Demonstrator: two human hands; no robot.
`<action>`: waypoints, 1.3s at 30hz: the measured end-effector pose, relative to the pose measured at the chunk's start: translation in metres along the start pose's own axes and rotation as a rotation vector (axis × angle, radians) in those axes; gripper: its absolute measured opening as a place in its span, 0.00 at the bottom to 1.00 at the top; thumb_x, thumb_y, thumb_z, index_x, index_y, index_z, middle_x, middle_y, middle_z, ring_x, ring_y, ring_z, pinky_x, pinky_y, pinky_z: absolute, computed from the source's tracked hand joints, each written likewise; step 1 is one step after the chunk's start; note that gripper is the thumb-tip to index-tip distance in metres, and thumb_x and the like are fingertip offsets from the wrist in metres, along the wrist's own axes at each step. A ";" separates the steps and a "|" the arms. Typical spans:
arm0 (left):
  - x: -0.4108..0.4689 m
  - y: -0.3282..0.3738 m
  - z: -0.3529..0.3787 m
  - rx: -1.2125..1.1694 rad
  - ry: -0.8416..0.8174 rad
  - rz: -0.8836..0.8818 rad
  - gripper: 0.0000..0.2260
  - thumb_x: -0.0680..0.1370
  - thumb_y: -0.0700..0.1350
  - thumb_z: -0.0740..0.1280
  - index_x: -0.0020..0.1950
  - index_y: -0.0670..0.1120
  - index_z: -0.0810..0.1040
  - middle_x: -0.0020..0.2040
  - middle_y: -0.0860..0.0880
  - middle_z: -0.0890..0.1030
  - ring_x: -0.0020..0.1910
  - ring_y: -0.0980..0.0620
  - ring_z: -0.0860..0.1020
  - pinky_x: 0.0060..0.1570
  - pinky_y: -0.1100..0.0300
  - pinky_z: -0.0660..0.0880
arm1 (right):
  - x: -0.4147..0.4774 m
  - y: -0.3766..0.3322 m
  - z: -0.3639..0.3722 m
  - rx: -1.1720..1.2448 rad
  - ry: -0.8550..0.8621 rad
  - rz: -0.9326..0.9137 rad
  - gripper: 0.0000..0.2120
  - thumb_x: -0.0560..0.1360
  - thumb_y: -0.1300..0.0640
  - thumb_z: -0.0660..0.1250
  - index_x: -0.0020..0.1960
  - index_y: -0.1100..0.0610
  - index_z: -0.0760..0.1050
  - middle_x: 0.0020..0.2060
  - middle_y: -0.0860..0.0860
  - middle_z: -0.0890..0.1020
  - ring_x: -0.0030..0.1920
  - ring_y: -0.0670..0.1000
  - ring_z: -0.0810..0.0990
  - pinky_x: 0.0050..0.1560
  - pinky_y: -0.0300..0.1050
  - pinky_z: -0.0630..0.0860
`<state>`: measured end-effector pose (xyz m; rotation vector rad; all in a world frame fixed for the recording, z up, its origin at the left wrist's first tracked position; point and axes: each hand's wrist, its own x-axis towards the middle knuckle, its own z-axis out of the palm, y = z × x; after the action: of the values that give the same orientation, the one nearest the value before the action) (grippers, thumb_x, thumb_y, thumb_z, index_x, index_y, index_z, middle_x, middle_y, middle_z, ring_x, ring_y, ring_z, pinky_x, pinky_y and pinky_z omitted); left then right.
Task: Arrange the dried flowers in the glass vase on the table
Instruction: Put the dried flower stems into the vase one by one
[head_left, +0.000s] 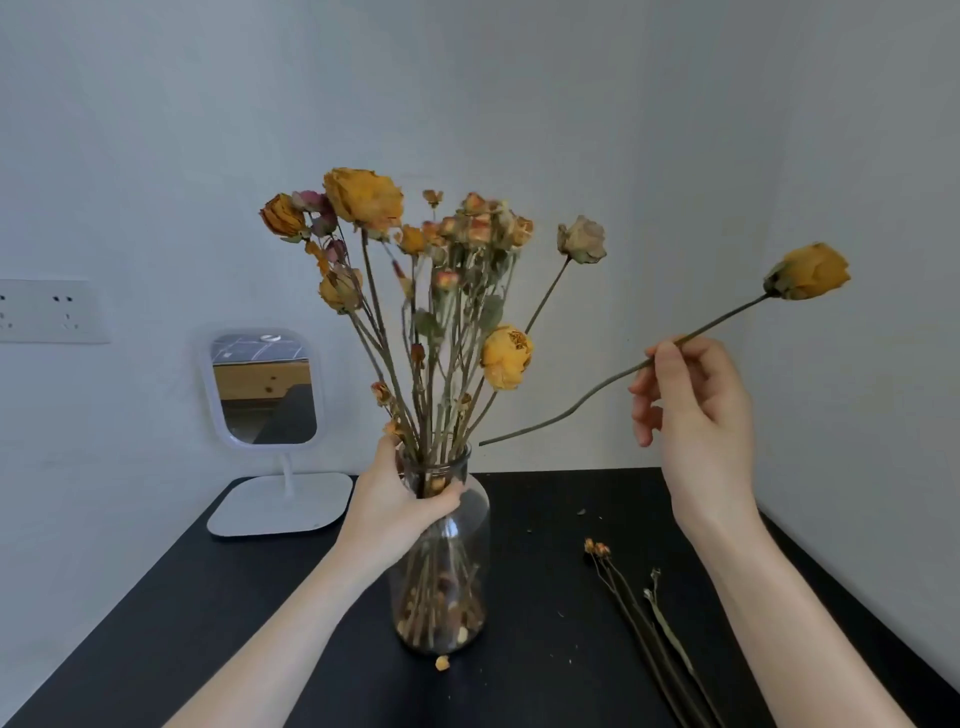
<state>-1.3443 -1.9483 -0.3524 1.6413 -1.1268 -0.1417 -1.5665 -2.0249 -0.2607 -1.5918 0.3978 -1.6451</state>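
Observation:
A clear glass vase stands on the black table, holding a bunch of dried yellow and pink flowers whose stems fan upward. My left hand grips the vase around its neck. My right hand, raised to the right of the bunch, pinches the stem of a single dried yellow rose. That stem slants down to the left and its cut end hangs just right of the vase mouth, apart from it.
Several loose dried stems lie on the table at the right, near my right forearm. A fallen petal lies in front of the vase. A white stand mirror sits at the back left, below a wall socket.

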 end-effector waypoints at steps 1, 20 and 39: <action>0.000 -0.001 -0.001 -0.016 -0.019 -0.012 0.25 0.66 0.51 0.75 0.54 0.64 0.63 0.46 0.70 0.73 0.45 0.73 0.71 0.41 0.75 0.65 | 0.000 -0.001 0.001 0.004 -0.009 -0.003 0.08 0.80 0.57 0.57 0.44 0.50 0.72 0.29 0.43 0.77 0.29 0.41 0.74 0.24 0.33 0.70; -0.004 -0.006 0.002 -0.075 0.015 -0.040 0.28 0.64 0.58 0.74 0.59 0.60 0.66 0.49 0.69 0.74 0.48 0.71 0.73 0.45 0.75 0.68 | -0.005 -0.013 0.051 -0.282 -0.278 -0.079 0.04 0.77 0.55 0.62 0.45 0.51 0.74 0.33 0.44 0.77 0.34 0.39 0.76 0.34 0.33 0.71; -0.007 -0.007 0.001 -0.030 0.005 -0.007 0.23 0.66 0.57 0.72 0.58 0.56 0.71 0.45 0.64 0.79 0.46 0.74 0.75 0.38 0.74 0.70 | -0.045 0.026 0.093 -0.808 -0.305 -0.164 0.09 0.76 0.50 0.65 0.50 0.53 0.81 0.39 0.49 0.84 0.37 0.48 0.82 0.37 0.38 0.75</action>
<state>-1.3446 -1.9437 -0.3616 1.6185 -1.1100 -0.1587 -1.4759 -1.9818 -0.2948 -2.4818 0.8578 -1.3869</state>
